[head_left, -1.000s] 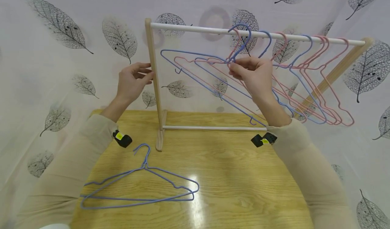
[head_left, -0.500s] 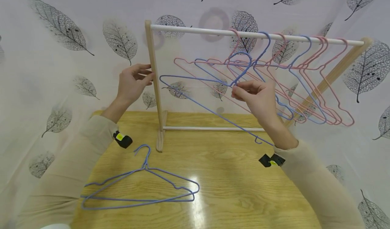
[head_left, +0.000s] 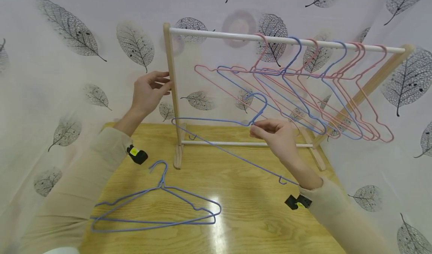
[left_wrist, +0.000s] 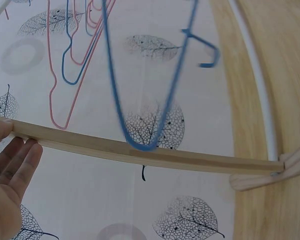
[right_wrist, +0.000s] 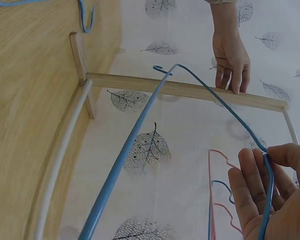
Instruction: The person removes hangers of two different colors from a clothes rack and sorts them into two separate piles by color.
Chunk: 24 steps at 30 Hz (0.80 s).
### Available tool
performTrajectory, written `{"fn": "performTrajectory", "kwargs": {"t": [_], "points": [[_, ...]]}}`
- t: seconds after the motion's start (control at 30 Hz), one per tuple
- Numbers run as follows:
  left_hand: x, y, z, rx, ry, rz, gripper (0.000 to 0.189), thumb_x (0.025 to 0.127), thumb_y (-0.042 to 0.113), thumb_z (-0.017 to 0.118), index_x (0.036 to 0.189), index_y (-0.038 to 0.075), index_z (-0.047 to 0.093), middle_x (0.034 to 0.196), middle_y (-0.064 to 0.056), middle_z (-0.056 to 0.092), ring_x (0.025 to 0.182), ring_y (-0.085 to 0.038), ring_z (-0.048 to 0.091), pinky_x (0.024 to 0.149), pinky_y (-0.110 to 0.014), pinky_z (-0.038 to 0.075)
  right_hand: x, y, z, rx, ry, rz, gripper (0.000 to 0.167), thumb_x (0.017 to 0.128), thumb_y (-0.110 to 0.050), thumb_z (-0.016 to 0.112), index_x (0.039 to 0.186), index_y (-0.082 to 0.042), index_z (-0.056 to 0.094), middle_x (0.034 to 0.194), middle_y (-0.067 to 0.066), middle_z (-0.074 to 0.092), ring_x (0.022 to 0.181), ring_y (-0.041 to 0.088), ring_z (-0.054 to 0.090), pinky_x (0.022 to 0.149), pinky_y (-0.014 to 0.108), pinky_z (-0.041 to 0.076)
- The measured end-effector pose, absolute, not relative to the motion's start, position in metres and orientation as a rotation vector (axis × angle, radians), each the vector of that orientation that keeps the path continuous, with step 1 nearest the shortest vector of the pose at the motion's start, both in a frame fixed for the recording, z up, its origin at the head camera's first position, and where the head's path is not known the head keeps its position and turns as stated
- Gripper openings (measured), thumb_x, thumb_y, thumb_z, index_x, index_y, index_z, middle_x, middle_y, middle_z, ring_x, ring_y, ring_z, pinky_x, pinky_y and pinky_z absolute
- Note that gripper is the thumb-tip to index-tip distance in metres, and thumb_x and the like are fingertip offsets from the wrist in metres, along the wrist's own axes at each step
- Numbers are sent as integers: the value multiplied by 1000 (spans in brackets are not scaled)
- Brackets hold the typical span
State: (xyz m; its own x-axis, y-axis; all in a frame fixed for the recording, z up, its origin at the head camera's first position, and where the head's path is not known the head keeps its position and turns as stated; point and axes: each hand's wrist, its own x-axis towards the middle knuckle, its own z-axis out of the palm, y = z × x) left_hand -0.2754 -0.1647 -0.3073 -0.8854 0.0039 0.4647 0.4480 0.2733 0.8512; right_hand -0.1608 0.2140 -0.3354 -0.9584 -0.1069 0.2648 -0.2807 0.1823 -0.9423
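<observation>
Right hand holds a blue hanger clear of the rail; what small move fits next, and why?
Probably lower it onto the table beside the other blue hanger: the right hand pinches the blue hanger by its neck, already below the rail, while the left hand steadies the post.

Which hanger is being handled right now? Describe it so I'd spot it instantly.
Start at the wooden rack with the white top rail on the yellow wooden table. In front of it, the right hand pinches a blue wire hanger below its hook. Unlike the others, it is neither on the rail nor on the table.
</observation>
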Motion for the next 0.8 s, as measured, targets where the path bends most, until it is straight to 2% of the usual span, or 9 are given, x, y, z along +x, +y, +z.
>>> {"fn": "performTrajectory", "kwargs": {"t": [0.3, 0.63, 0.8], "points": [[-276, -165, -308, -407, -2182, -1641, 31, 98, 8, 74, 126, -4, 73, 93, 13, 73, 74, 3, 73, 73, -13, 68, -152, 192, -376, 378, -2368, 2076, 26, 98, -1, 72, 112, 21, 69, 86, -10, 79, 80, 7, 78, 84, 29, 72], [-275, -164, -308, -407, -2196, -1611, 30, 99, 8, 73, 127, -4, 72, 105, -14, 78, 75, 5, 72, 74, -12, 67, -142, 159, -419, 410, -2365, 2269, 25, 98, 3, 70, 113, 23, 68, 85, -8, 79, 78, 8, 78, 81, 30, 72], [-276, -165, -309, -405, -2200, -1603, 30, 99, 8, 72, 127, -4, 72, 107, -17, 78, 75, 5, 72, 74, -12, 67, -135, 142, -438, 409, -2402, 2338, 25, 97, 1, 70, 112, 21, 69, 87, 1, 80, 77, 10, 79, 81, 30, 72]]}}
